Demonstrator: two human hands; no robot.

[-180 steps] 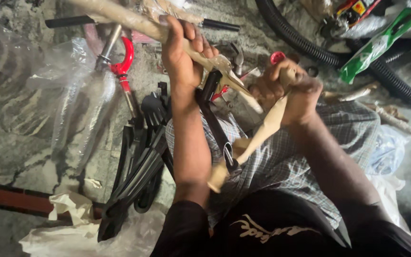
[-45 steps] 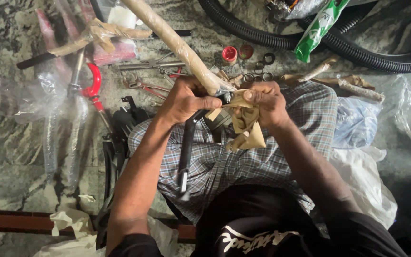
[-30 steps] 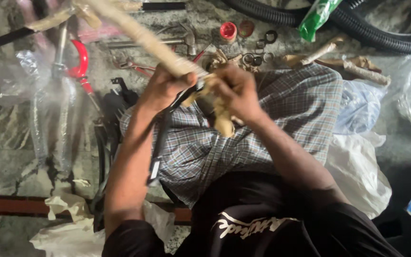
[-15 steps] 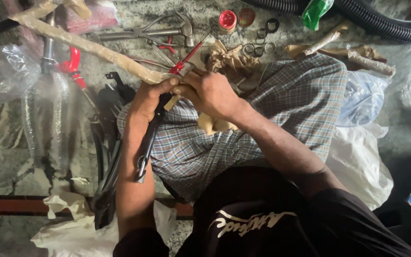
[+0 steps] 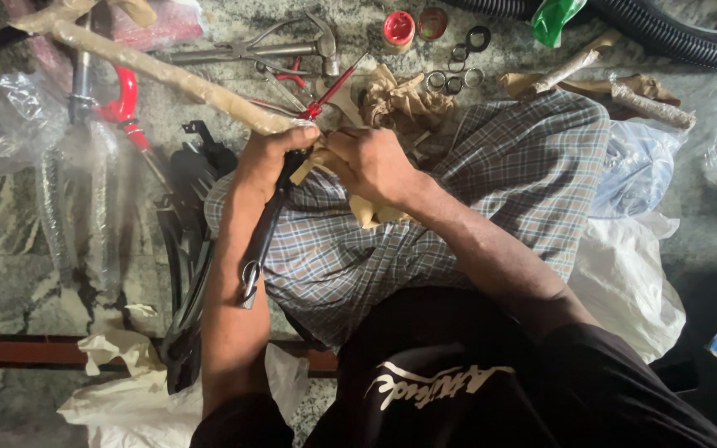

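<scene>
My left hand [image 5: 269, 158] grips a long tube wrapped in tan paper [image 5: 159, 70], which runs up and left from my lap. A black metal piece [image 5: 260, 241] hangs down from the same end, over my checked shorts. My right hand [image 5: 368, 163] is closed on a crumpled strip of tan wrapping paper [image 5: 367, 211] at the tube's near end, right beside my left hand. Both hands nearly touch over my left knee.
Tools lie on the stone floor above my hands: a hammer [image 5: 319, 37], red-handled pliers [image 5: 329, 87], several metal rings [image 5: 458, 70] and two red caps [image 5: 398, 26]. A red part in plastic wrap [image 5: 122, 104] and black mudguards [image 5: 184, 274] lie at left. Black hose [image 5: 674, 46] runs top right; plastic bags [image 5: 632, 265] right.
The wrapped tube has swung down and to the left, from pointing up to lying low across the floor. My hands have stayed together at its end while my view shifted down.
</scene>
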